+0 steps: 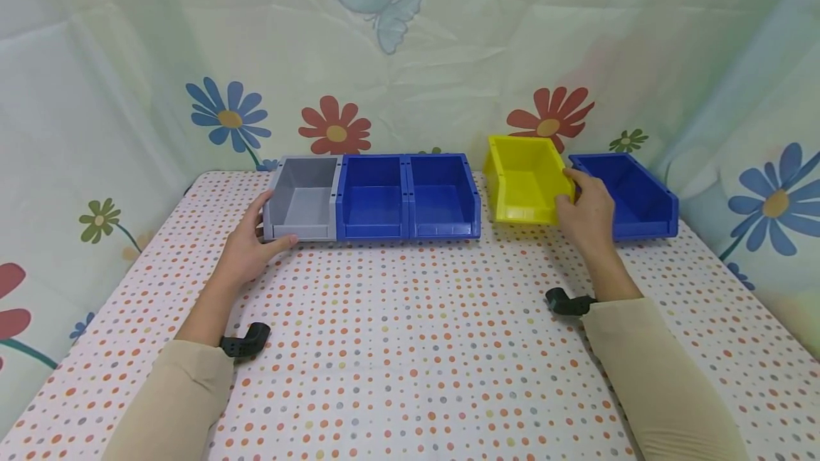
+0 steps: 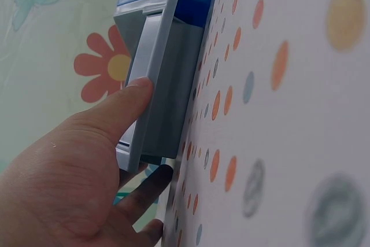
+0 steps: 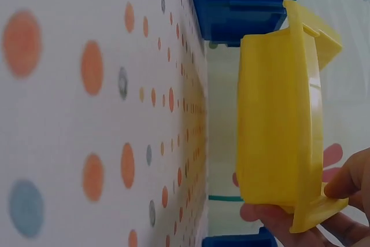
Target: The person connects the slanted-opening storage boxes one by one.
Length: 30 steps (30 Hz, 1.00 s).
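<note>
Above tbl., R fingers hold poss. label-slotted yellow bin.

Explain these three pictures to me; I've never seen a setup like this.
There is no machine, just a person's bare left hand and right hand. The wide picture comes from a head-worn camera looking forward and down. The others come from a small black camera on each wrist, so they look tipped sideways.

On the white cloth with coloured dots stand, side by side, a grey open-fronted plastic bin and two blue open-fronted plastic bins. Farther right is a separate blue plastic bin.

The left hand grips the grey bin's front corner; the right holds a yellow open-fronted plastic bin above the cloth.
</note>
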### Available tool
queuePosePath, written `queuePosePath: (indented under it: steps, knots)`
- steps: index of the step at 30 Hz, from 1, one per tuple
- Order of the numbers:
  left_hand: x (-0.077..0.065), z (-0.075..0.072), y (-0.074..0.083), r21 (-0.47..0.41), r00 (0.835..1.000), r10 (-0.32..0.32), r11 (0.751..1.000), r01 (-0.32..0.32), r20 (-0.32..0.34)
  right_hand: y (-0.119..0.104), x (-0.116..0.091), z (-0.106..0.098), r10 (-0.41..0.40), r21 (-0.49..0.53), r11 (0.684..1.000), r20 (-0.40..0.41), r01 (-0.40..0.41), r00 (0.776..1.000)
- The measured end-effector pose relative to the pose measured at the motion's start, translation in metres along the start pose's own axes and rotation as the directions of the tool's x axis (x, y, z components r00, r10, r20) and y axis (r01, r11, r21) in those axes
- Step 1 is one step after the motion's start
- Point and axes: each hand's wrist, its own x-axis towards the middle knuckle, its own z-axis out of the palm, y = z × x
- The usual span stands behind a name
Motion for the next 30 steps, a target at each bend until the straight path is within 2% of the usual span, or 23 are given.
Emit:
queuePosePath:
  steps: [16,30]
  knots:
    - [0.0,0.0,0.001,0.006,1.0,-0.006,1.0,0.006,0.0,-0.015,-0.006,-0.001,-0.05,0.076,0.996,-0.023,0.051,0.999]
    - [0.001,0.0,-0.001,0.012,1.0,0.009,1.0,-0.008,-0.004,-0.019,-0.007,0.0,-0.055,0.066,0.996,-0.018,0.056,0.998]
